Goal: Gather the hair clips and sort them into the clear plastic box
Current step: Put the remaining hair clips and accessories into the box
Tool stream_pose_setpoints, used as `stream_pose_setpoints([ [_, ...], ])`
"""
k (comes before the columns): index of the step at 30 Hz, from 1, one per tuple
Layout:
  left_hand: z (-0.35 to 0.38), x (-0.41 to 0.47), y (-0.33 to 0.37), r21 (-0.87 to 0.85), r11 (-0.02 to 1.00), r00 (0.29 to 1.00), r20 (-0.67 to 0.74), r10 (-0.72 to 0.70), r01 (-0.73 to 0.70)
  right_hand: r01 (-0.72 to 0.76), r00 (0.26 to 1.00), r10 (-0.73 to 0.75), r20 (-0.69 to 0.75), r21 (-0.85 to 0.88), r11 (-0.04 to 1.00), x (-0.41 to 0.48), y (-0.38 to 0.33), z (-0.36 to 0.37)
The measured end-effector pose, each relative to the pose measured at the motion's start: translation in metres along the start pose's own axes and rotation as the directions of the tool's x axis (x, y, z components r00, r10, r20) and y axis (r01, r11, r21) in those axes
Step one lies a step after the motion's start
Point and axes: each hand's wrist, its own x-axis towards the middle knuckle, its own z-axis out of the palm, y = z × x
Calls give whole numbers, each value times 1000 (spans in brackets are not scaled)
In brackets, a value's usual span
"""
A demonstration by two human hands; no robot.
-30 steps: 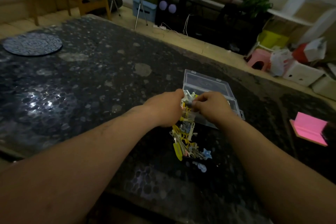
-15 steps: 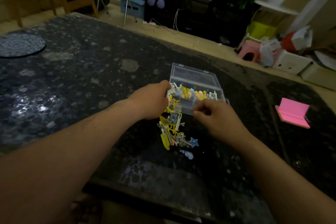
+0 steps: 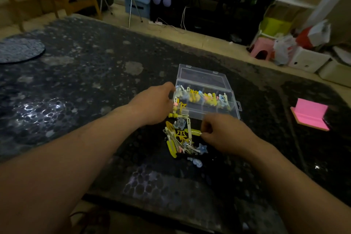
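Clear plastic box [image 3: 204,99] sits open on the dark speckled surface [image 3: 79,85], lid laid back flat on its far side, likely so both hands can reach in without holding it. Far row of compartments already carries a line of yellow, pink and blue clips; near row looks bare.

Loose pile of hair clips [image 3: 181,137] lies just in front of the box's near-left corner, kept close, which keeps each transfer short.

Left hand [image 3: 153,106] rests at the box's left end, fingers curled against the corner and a few clips there; whether it pinches one, cannot tell. Probably steadying the box.

Right hand [image 3: 220,135], in front of the box's near wall, pinches the end of a yellow clip [image 3: 193,131] at the pile's edge.

Pink notepad [image 3: 311,117] lies well to the right of the box, uninvolved.
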Motion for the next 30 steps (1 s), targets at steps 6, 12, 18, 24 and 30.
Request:
stream_pose_setpoints([
  [6, -1, -1, 1, -2, 1000, 1000, -3, 0, 0, 28, 997, -27, 67, -9, 1000, -2, 5, -4],
  [12, -2, 0, 2, -30, 1000, 1000, -14, 9, -9, 25, 989, -24, 149, 0, 1000, -3, 15, -14],
  [18, -10, 2, 2, -47, 999, 999, -33, 3, -4, 33, 990, -49, 129, 118, 992, -8, 17, -35],
  [24, -14, 3, 3, -73, 997, 999, -32, 6, -8, -7, 981, 85, -177, 401, 916, 19, -4, -43],
  [30, -13, 3, 4, -66, 998, 999, -38, -11, 9, -176, 982, 187, 0, 338, 924, 63, -15, -37],
])
